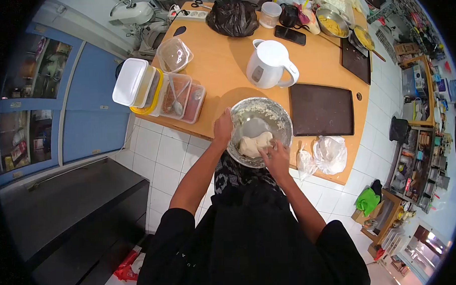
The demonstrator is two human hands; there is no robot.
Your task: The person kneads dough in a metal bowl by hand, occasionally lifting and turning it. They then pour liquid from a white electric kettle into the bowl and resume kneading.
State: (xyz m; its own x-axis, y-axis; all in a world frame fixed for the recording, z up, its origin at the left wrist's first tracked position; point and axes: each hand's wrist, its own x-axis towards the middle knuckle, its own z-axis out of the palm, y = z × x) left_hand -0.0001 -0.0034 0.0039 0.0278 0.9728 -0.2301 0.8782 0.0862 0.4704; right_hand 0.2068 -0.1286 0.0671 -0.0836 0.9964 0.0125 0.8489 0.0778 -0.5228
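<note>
Right hand (276, 158) in the bowl now, fingers bent and touching the right end of the pale dough (255, 144); whether they pinch it or just press, I can't tell. Over on the other side, the left hand (223, 126) has the rim of the metal mixing bowl (286, 121) gripped. The dough sits low in that bowl, on the wearer's side, with floury residue clinging to the walls above it. The bowl is at the near edge of the wooden tabletop (215, 62). Just beyond it stands a white electric kettle (268, 64), handle to the right; beside the bowl, a dark baking tray (322, 110) lies flat, plastic bags (331, 155) nearer the wearer. Out left, a spoon (176, 103) rests in a clear container (174, 94). Far side: black plastic bag (232, 17), then a phone (290, 35).
</note>
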